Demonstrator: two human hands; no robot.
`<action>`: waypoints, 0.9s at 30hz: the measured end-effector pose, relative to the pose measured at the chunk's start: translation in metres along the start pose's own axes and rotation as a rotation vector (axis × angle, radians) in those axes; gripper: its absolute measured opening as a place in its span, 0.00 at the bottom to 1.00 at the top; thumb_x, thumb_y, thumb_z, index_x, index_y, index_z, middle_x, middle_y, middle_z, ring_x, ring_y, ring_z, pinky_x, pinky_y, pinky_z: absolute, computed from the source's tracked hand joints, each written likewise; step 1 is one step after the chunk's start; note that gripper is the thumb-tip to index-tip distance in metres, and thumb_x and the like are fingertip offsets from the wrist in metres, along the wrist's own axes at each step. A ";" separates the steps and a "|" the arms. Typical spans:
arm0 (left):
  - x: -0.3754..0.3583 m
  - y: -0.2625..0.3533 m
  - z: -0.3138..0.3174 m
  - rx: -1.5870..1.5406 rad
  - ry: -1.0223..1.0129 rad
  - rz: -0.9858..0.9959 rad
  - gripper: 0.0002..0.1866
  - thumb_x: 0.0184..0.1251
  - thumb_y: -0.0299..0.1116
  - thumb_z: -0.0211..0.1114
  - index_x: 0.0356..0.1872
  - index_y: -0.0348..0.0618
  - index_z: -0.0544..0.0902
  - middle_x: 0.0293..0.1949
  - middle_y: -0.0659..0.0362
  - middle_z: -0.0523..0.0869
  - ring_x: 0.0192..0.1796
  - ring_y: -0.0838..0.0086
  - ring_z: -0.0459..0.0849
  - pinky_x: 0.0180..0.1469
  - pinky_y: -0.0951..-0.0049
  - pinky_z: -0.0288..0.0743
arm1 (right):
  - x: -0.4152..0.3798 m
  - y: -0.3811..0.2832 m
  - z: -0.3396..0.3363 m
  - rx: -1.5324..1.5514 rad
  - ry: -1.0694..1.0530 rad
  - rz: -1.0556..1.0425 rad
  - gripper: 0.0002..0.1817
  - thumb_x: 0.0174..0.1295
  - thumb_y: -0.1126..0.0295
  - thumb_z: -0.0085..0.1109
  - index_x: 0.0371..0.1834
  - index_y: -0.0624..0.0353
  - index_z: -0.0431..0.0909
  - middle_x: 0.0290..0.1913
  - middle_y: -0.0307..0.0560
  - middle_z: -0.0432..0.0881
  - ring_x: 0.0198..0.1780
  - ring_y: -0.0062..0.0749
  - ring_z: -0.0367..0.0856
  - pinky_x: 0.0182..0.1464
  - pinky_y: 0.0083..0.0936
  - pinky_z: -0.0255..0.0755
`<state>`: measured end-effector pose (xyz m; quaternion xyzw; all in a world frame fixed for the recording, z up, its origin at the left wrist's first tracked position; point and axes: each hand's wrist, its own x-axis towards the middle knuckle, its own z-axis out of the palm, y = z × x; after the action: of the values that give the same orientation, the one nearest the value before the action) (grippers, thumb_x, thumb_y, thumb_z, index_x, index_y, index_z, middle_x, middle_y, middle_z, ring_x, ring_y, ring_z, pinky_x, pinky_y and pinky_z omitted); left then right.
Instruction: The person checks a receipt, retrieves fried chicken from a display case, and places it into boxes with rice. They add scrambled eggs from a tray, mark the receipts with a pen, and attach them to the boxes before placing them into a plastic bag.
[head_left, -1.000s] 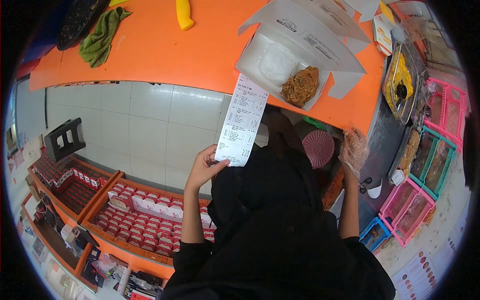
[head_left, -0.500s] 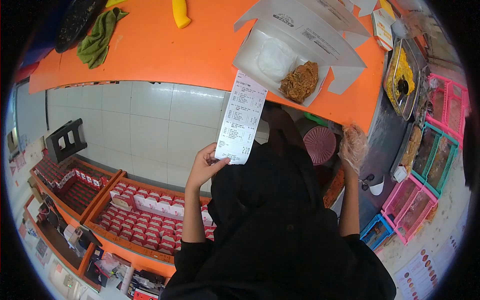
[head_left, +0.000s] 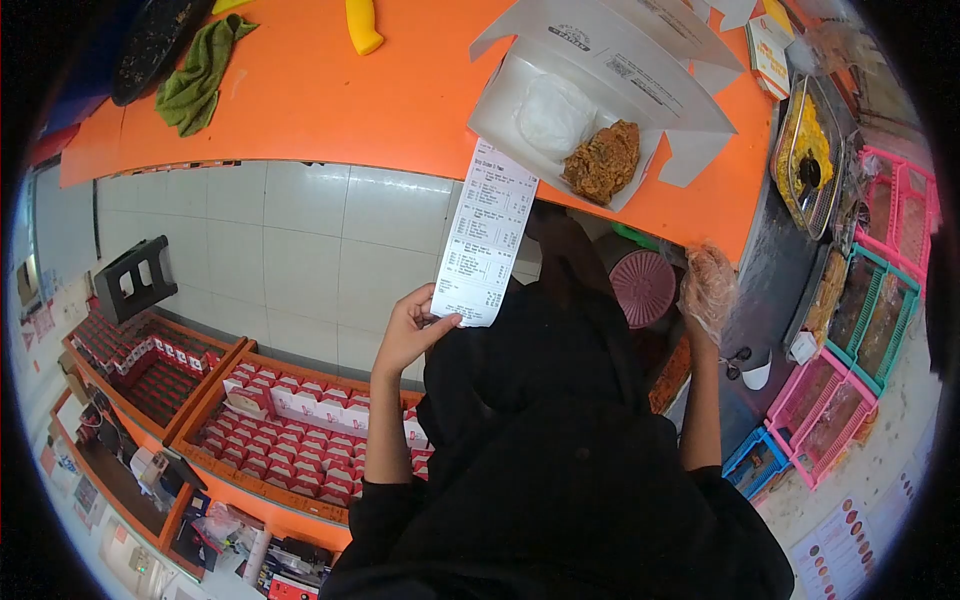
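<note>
A long printed receipt is pinched at its lower end by my left hand, thumb on top. Its upper end lies against the front of an open white box on the orange counter. Inside the box are a white wrapped bundle and a brown fried piece. My right hand, in a clear plastic glove, rests by the counter's right corner with its fingers bunched; whether it holds anything is hidden.
A green cloth and a yellow handle lie on the counter. At right are a metal tray of yellow food and pink and teal baskets. Red-and-white boxes fill a lower-left case. A black stool stands left.
</note>
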<state>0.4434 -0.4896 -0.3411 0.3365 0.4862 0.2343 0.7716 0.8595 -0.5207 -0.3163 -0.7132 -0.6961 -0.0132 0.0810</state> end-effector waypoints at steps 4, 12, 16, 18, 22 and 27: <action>0.000 0.001 0.000 0.027 0.000 -0.013 0.16 0.57 0.20 0.63 0.47 0.34 0.74 0.38 0.57 0.84 0.40 0.80 0.82 0.43 0.81 0.74 | 0.000 0.001 0.001 0.085 0.005 0.040 0.14 0.57 0.75 0.52 0.48 0.64 0.73 0.41 0.49 0.79 0.35 0.28 0.79 0.32 0.16 0.74; -0.001 0.004 0.000 0.028 -0.007 -0.006 0.16 0.57 0.20 0.63 0.47 0.33 0.74 0.39 0.57 0.84 0.40 0.80 0.82 0.43 0.80 0.74 | 0.003 -0.005 0.001 0.157 0.026 0.133 0.09 0.56 0.76 0.55 0.40 0.60 0.80 0.44 0.54 0.79 0.43 0.43 0.78 0.45 0.32 0.72; -0.001 0.003 0.000 0.014 -0.004 -0.008 0.16 0.56 0.20 0.63 0.48 0.33 0.75 0.40 0.56 0.84 0.40 0.80 0.82 0.44 0.79 0.74 | 0.004 -0.006 -0.001 0.124 0.016 0.095 0.10 0.55 0.77 0.55 0.40 0.60 0.80 0.44 0.53 0.79 0.43 0.44 0.78 0.47 0.32 0.71; 0.000 0.001 0.000 0.014 -0.007 0.000 0.16 0.56 0.20 0.63 0.48 0.32 0.75 0.40 0.57 0.84 0.40 0.80 0.82 0.45 0.79 0.74 | 0.002 -0.006 0.000 0.140 0.016 0.100 0.10 0.54 0.77 0.55 0.39 0.60 0.80 0.44 0.53 0.78 0.44 0.45 0.78 0.48 0.34 0.71; -0.001 0.003 0.000 0.021 -0.011 -0.020 0.16 0.56 0.21 0.63 0.47 0.32 0.75 0.39 0.57 0.84 0.41 0.80 0.81 0.45 0.80 0.73 | 0.004 -0.010 0.001 0.229 0.020 0.164 0.12 0.52 0.76 0.57 0.42 0.62 0.77 0.34 0.49 0.80 0.34 0.36 0.79 0.36 0.28 0.73; -0.002 0.006 0.002 0.034 0.001 -0.006 0.16 0.56 0.21 0.63 0.47 0.32 0.76 0.39 0.57 0.84 0.41 0.80 0.81 0.45 0.79 0.73 | 0.010 -0.014 -0.006 0.082 0.051 0.052 0.13 0.54 0.76 0.55 0.44 0.64 0.75 0.34 0.49 0.80 0.34 0.35 0.80 0.36 0.26 0.73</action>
<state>0.4440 -0.4874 -0.3344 0.3482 0.4914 0.2240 0.7662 0.8464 -0.5111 -0.3081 -0.7267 -0.6749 -0.0004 0.1282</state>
